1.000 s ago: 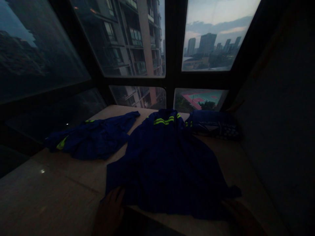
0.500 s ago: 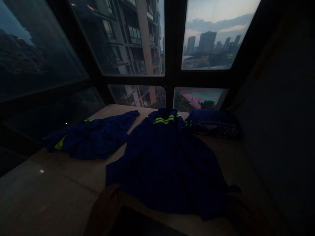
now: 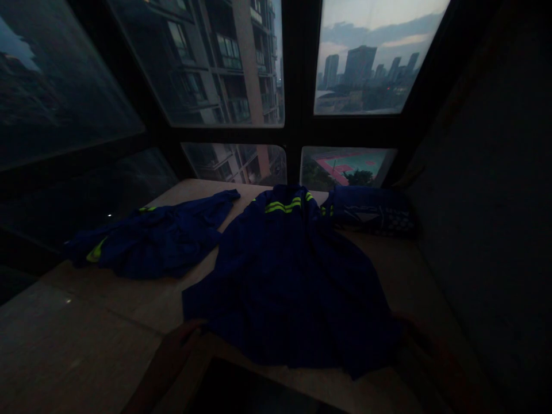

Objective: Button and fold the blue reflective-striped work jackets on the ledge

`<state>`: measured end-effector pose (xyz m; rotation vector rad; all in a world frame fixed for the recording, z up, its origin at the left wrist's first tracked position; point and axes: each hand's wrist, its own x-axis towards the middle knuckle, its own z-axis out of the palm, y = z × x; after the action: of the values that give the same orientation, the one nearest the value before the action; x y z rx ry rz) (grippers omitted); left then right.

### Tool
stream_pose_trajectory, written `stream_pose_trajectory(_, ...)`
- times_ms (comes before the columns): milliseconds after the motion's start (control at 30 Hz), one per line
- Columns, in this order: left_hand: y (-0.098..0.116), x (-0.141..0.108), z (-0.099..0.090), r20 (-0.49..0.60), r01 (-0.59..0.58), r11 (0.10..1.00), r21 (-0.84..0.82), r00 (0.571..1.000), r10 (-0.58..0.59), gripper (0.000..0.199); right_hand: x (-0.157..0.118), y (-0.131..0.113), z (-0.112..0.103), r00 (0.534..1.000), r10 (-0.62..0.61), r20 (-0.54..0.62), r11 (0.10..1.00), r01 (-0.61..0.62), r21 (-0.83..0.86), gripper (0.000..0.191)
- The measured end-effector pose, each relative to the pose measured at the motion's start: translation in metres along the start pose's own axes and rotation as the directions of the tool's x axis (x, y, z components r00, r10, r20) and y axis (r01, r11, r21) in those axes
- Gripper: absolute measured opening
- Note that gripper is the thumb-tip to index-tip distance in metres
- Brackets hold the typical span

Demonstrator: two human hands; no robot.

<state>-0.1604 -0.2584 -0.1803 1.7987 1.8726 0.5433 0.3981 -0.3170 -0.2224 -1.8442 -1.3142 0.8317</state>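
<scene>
A dark blue jacket (image 3: 284, 276) with yellow-green stripes lies spread on a pale ledge, collar toward the window and lower edge toward me. My left hand (image 3: 183, 339) is at its lower left corner, fingers closed on the cloth edge. At the lower right edge, my right hand (image 3: 416, 336) appears closed on the fabric, though deep shadow blurs its fingers. Left of the jacket lies a crumpled blue garment (image 3: 150, 241) with similar stripes. A rolled or folded blue bundle (image 3: 371, 210) with pale printed marks rests by the right wall.
The pale stone-like ledge (image 3: 107, 345) runs up to dark-framed windows (image 3: 297, 135) on the far and left sides. A dark wall (image 3: 470, 230) bounds the right. Close to me, a dark flat object (image 3: 241, 391) shows at the bottom edge. The light is very dim.
The view has shifted slightly. My right hand has drawn in against the jacket's right edge, where a dark fold of cloth no longer sticks out. My left hand stays at the left corner.
</scene>
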Motion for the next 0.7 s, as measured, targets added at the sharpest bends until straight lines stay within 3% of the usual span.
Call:
stream_pose_trajectory(133,-0.009,-0.002,0.002,0.060,-0.021,1.000,0.008,0.998,0.020,0.037,-0.009,0.017,0.007,0.986,-0.149,0.074,0.985,0.154,-0.072,0.045)
stream_pose_trajectory(233,-0.020,-0.006,0.009,0.040,-0.039,0.997,0.073,0.999,0.036,0.038,-0.011,0.039,0.006,0.960,-0.279,0.023,0.932,0.277,-0.236,0.043)
stream_pose_trajectory(333,-0.030,-0.010,0.017,0.000,-0.119,0.983,0.141,0.993,0.120,0.036,-0.010,0.052,0.003,0.938,-0.343,-0.048,0.868,0.298,-0.398,0.041)
stream_pose_trajectory(433,-0.036,-0.015,0.024,-0.007,-0.217,0.953,0.214,0.975,0.223,0.034,-0.013,0.050,0.006,0.910,-0.412,-0.056,0.804,0.333,-0.492,0.038)
stream_pose_trajectory(533,-0.038,-0.019,0.028,0.002,-0.271,0.920,0.282,0.959,0.282,0.035,-0.021,0.038,0.021,0.866,-0.500,0.023,0.717,0.429,-0.550,0.035)
stream_pose_trajectory(700,-0.046,-0.025,0.033,-0.004,-0.314,0.882,0.352,0.942,0.337,0.037,-0.032,0.026,0.047,0.871,-0.475,0.125,0.640,0.439,-0.630,0.044)
